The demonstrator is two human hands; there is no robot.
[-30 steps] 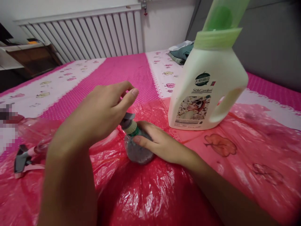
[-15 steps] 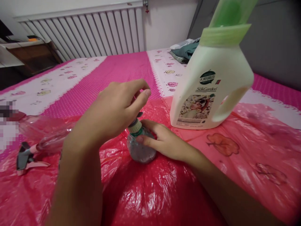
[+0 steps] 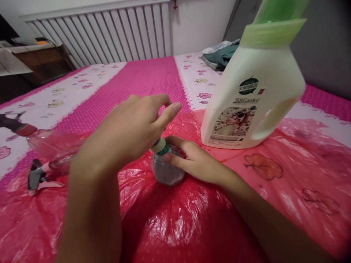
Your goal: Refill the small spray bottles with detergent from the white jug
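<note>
A small clear spray bottle (image 3: 167, 170) with a green neck and cream collar stands on red plastic sheeting, tilted slightly. My right hand (image 3: 192, 159) is wrapped round its side, thumb on the front near the neck. Over its top bends my left hand (image 3: 139, 120), closed about the spray head, which is mostly hidden behind the palm and fingers. Close by on the right stands a large white detergent bottle (image 3: 233, 91) with a green cap, touched by neither hand.
Two pink spray bottles lie at the left, one with a grey-and-pink trigger head (image 3: 41, 177), the other with a dark head (image 3: 13, 124). Red plastic sheeting (image 3: 175, 226) covers the near bedspread. Folded clothes (image 3: 222, 54) lie at the back, before a radiator (image 3: 109, 34).
The view has shifted slightly, so most things appear a little further right. Both hands keep their places on the small spray bottle.
</note>
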